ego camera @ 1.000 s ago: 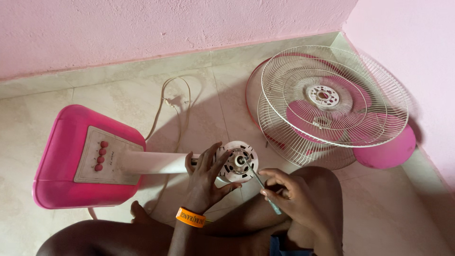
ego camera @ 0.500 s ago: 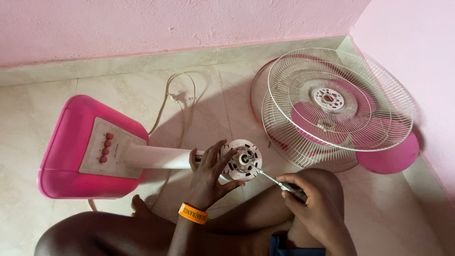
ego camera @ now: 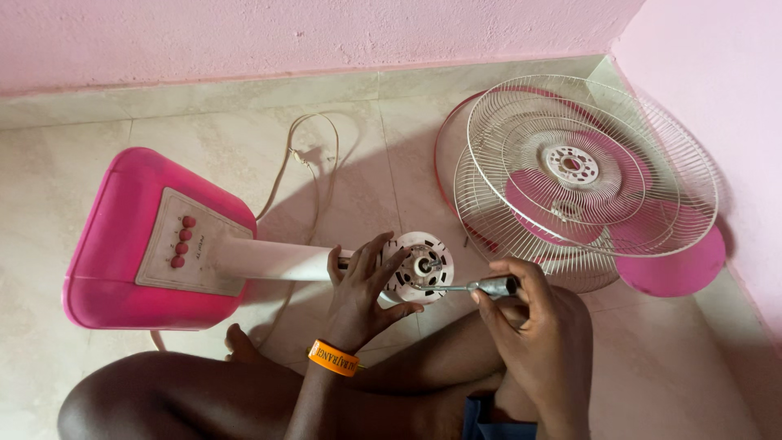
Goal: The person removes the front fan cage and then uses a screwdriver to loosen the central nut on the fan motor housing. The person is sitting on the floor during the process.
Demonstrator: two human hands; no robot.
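A pink fan base point(ego camera: 114, 253) with a white button panel lies on its side on the floor, its white pole point(ego camera: 273, 261) running right to the round white motor head point(ego camera: 423, 267). My left hand point(ego camera: 362, 293), with an orange wristband, is wrapped around the motor head from the left. My right hand point(ego camera: 529, 326) grips a screwdriver point(ego camera: 472, 286) held nearly level, its tip touching the front face of the motor head.
Two white wire fan guards point(ego camera: 595, 175) are stacked over pink fan blades point(ego camera: 672, 265) in the corner at right. A cream power cord point(ego camera: 305, 175) loops on the tiled floor. Pink walls close the back and right. My bare legs cross in front.
My right hand has swung up and right, turning the screwdriver from a steep slant to nearly level. Its tip stays at the motor head. My left hand holds still.
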